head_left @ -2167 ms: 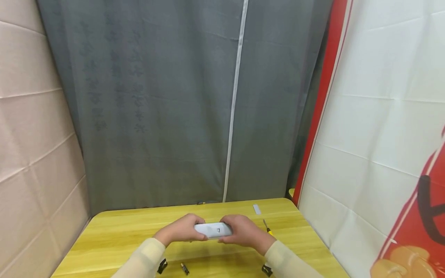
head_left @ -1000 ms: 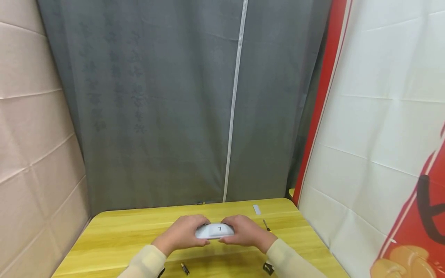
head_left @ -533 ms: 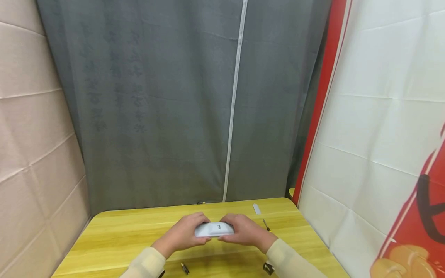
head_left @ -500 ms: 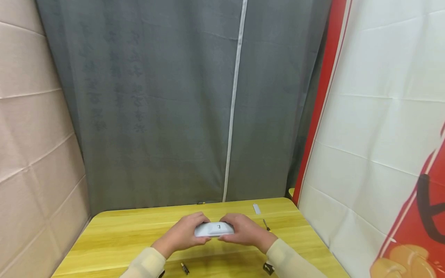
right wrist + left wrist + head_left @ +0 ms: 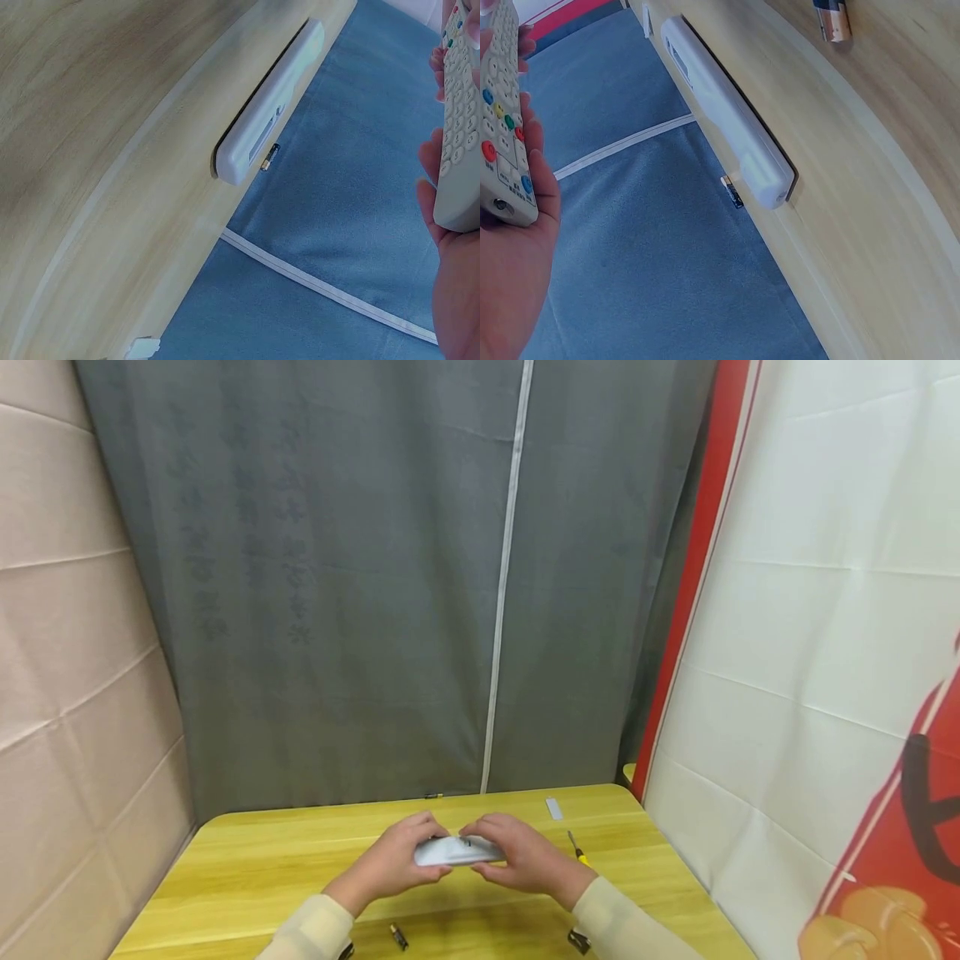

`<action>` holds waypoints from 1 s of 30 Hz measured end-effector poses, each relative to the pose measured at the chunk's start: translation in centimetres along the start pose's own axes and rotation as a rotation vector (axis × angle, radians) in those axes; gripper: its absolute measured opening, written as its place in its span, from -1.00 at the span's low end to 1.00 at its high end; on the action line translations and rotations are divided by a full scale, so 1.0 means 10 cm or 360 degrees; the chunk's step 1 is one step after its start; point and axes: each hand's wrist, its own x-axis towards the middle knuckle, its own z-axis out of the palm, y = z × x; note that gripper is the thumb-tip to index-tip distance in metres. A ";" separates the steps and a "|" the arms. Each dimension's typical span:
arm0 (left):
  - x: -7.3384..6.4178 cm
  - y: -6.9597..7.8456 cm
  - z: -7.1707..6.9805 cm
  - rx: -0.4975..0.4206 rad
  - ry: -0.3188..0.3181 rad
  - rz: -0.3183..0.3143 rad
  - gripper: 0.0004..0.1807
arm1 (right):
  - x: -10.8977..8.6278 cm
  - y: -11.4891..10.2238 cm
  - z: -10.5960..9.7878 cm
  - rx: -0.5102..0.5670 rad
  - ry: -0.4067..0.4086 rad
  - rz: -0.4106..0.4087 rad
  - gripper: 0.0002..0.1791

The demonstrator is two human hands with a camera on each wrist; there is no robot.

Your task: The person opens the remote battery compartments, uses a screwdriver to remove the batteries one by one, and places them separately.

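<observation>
The remote (image 5: 446,852) is held in the air above the table (image 5: 247,877), its long axis running sideways from the left hand (image 5: 390,864) to the right hand (image 5: 521,853). It is close to level in the head view. The end with coloured buttons points into the left hand; the end with plain white buttons points into the right. The buttons show in both wrist views, while the head view shows a smooth pale side with a small dark mark right of its middle, beside the right fingertips.

Both hands are clamped on the remote, one at each end, with the thumbs on the edge nearer the person and the fingers over the far edge. The middle of the remote spans the gap between the hands.

Lower than the grip and apart from it, a white case (image 5: 731,120) lies on the table, seen in the wrist views, also long from side to side; its recess is toward the right hand's side. Nearer the person than the grip, on the left hand's side, lies a battery (image 5: 398,937). A far battery (image 5: 433,796) lies beyond the grip at the table's back edge. Beyond the right hand are a screwdriver (image 5: 578,850), its shaft pointing away from the person, and, farther back, a pale strip (image 5: 553,809).
</observation>
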 end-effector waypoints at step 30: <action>-0.03 -0.02 -0.07 -0.0176 -0.0048 -0.0014 -0.70 | -0.07 -0.06 -0.12 -0.0025 -0.0094 -0.0110 -0.54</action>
